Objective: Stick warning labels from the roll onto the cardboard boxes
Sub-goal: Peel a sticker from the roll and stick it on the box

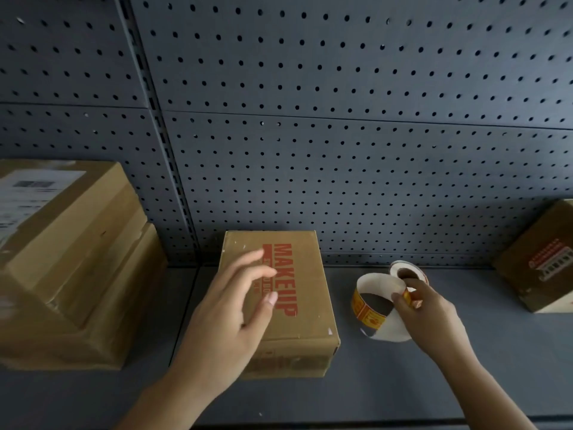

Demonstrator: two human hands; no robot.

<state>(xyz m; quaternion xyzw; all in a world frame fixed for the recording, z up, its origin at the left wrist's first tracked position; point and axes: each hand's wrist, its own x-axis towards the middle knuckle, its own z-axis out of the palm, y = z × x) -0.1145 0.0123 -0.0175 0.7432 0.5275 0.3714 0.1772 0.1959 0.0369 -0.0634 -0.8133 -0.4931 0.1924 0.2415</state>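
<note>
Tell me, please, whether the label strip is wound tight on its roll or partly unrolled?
Partly unrolled: the label strip loops loosely away from the roll, pinched in the right hand.

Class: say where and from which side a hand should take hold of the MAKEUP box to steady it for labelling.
Grip the MAKEUP box by its long left edge, coming from above left with the left hand. It lies flat with that edge free, and this probably leaves the top's right part open.

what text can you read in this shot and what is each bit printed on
"MAKEUP": red print on top of the middle box; the smaller red lines beside it are unreadable.
Shipping label on the left box stack: blurred.
Right box: red picture, no words legible.
Label roll: print too small.
</note>
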